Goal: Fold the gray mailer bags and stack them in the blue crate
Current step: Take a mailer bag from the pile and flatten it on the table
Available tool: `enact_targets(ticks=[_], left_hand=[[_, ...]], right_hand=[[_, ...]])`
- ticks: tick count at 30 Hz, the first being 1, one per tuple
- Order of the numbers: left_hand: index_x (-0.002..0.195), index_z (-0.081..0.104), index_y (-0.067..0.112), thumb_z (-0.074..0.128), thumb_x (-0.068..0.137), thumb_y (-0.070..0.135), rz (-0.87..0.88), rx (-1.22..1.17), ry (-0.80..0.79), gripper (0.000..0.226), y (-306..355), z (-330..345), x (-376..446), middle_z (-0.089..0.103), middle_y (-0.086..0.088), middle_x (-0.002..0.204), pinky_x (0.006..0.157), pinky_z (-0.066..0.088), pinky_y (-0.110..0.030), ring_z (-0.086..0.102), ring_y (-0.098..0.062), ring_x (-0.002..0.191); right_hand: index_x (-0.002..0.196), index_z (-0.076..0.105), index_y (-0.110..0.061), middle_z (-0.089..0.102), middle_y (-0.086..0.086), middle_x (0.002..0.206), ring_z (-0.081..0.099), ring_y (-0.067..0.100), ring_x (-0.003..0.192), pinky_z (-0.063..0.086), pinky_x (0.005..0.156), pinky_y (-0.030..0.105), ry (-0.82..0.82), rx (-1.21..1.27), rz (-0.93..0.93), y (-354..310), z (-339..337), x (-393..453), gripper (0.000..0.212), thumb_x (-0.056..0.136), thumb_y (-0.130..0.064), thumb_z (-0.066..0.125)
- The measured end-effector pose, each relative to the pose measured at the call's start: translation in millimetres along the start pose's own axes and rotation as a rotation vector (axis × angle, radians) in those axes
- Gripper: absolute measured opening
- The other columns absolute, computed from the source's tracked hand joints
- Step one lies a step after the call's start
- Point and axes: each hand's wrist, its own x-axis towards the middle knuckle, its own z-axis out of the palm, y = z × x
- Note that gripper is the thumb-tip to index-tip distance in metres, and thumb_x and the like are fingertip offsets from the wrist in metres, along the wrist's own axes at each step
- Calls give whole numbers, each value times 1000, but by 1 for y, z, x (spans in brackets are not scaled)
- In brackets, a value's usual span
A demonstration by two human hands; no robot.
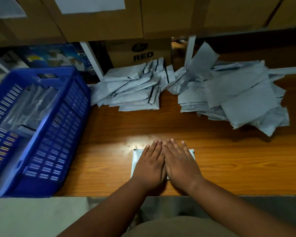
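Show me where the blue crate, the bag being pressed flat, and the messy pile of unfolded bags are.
blue crate (58, 134): head view, its slotted right wall.
folded bag (136, 159): head view, left edge beside the hands.
unfolded pile (237, 93): head view, top sheet.

My left hand and right hand flat, palms down, side by side, inner edges touching. Fingers straight, together, pointing away from me. Bare forearms angle inward from lower frame.

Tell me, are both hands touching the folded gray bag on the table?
Touching. The head view shows the left hand and right hand pressed flat on the folded gray bag.
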Motion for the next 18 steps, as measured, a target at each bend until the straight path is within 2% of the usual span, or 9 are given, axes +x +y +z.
enact_targets(ticks=[3, 6, 18], left_hand=[[168, 26, 9, 35, 109, 36, -20, -26, 28, 65, 2, -1, -2, 19, -12, 176, 131, 16, -51, 6, -24, 165], [170, 16, 14, 27, 112, 38, -50, -17, 18, 64, 3, -5, -3, 8, -8, 178, 132, 9, -49, -4, -20, 165], [170, 8, 11, 27, 111, 38, -53, -32, -60, 69, 0, -3, 2, -2, -11, 178, 132, 6, -50, -12, -24, 164]], right_hand=[[168, 27, -15, 22, 10, 176, 14, 24, 164, 10, 133, 53, -16, -40, 51, 0, 2, 1, 66, 108, -39, 28], [168, 28, -14, 18, 12, 177, 12, 27, 165, 10, 132, 53, -29, -54, 114, -3, 2, 7, 68, 106, -42, 29], [170, 14, -14, 4, 12, 179, -1, 28, 166, 11, 131, 58, -103, -99, 121, -2, 8, 11, 72, 105, -44, 20]])
